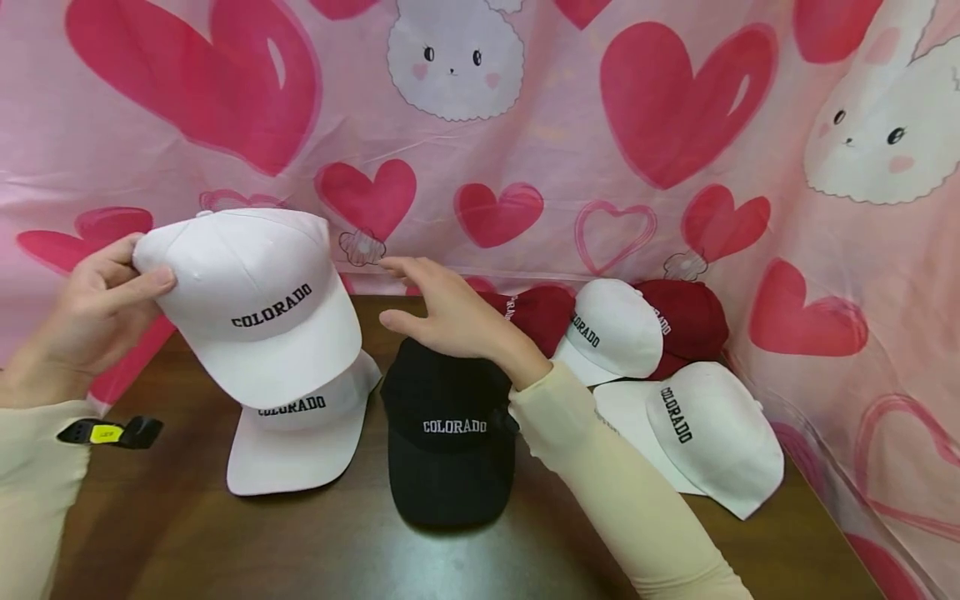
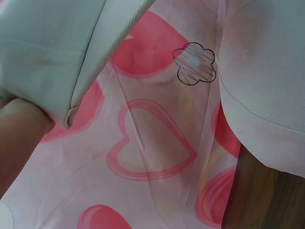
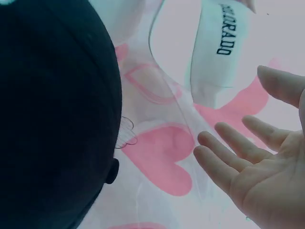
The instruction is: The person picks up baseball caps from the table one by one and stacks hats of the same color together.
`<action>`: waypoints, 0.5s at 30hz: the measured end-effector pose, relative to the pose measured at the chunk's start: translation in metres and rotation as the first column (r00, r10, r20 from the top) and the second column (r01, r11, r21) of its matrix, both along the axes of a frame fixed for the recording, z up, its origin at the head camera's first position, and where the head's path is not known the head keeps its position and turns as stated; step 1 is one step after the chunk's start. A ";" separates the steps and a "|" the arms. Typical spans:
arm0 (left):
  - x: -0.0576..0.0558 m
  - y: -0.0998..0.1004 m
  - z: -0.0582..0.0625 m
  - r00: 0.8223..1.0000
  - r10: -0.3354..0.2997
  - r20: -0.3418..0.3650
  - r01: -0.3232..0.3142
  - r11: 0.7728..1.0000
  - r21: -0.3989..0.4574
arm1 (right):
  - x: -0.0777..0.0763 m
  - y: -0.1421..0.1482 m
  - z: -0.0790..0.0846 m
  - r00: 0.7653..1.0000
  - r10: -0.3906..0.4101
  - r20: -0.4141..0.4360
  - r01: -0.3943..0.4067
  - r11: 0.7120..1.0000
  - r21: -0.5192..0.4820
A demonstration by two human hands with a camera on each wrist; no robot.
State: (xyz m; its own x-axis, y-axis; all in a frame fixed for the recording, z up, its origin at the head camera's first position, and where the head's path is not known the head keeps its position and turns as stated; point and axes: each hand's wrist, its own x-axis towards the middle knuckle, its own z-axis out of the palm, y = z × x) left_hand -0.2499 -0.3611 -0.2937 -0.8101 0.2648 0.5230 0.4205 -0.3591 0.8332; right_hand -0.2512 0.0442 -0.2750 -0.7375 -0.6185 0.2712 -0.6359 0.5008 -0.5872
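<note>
My left hand [image 1: 90, 308] pinches the back edge of a white cap [image 1: 247, 267] between thumb and fingers, holding it up with its black COLORADO lettering facing front. Partly behind and below it, a second white COLORADO cap [image 1: 300, 454] rests on the table. The left wrist view shows the lifted cap [image 2: 43, 52] at upper left. My right hand [image 1: 457, 312] hovers over the back of a black cap [image 1: 450, 475] with white COLORADO lettering. In the right wrist view its fingers are spread and hold nothing, apart from the black cap [image 3: 52, 114].
On the right of the wooden table [image 1: 300, 550] lie a red cap [image 1: 543, 312], a white cap [image 1: 618, 325], another red cap [image 1: 693, 321] and a nearer white cap [image 1: 720, 433]. A pink cloth [image 1: 555, 108] with hearts and rabbits hangs behind and along the right side.
</note>
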 end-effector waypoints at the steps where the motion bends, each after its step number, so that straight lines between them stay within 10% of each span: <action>1: 0.001 0.000 0.001 1.000 0.000 -0.002 0.000 0.999 -0.035 | -0.004 -0.003 0.002 1.000 -0.001 0.000 0.001 1.000 0.003; 15: 0.006 0.003 -0.004 0.994 -0.109 0.000 0.104 0.956 -0.276 | -0.027 -0.043 0.003 0.993 0.099 0.065 -0.098 0.995 -0.024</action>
State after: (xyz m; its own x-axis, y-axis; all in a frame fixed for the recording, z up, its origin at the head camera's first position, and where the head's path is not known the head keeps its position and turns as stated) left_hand -0.2439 -0.3578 -0.2977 -0.7621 0.4844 0.4296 0.4054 -0.1603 0.9000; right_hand -0.2781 0.0008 -0.2724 -0.6899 -0.6836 0.2381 -0.6412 0.4246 -0.6392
